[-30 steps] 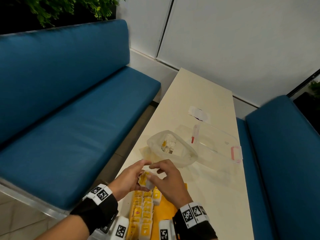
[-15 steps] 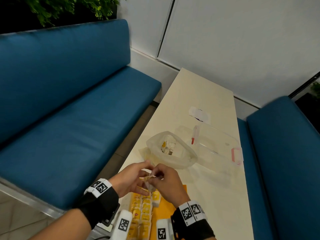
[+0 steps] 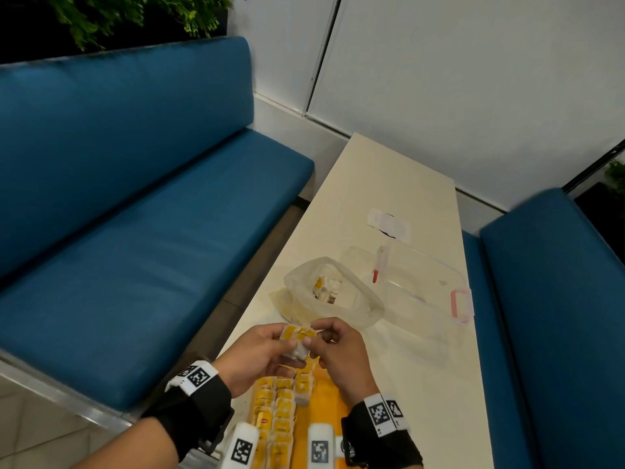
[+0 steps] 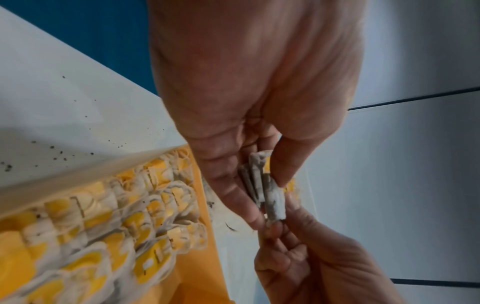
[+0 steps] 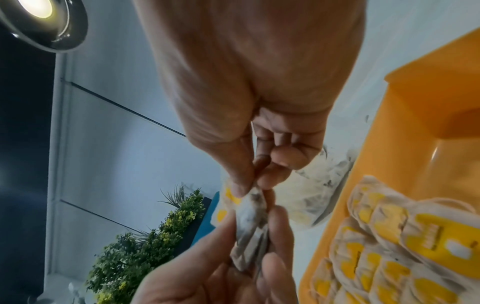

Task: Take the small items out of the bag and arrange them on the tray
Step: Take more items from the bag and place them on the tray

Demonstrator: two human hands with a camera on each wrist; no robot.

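A long cream table (image 3: 389, 184) is set between two blue upholstered benches (image 3: 142, 211) against a white panelled wall (image 3: 473, 79), with green foliage (image 3: 128, 15) seen at the far left. A small clump of tea bags (image 3: 299, 336) is pinched from both sides by the left hand (image 3: 257, 353) and the right hand (image 3: 341, 350), just above the near orange tray (image 3: 326, 401) where rows of yellow-tagged bags are laid. The open plastic bag (image 3: 333, 292) is seen just beyond the hands, beside a clear lidded container (image 3: 426, 282).
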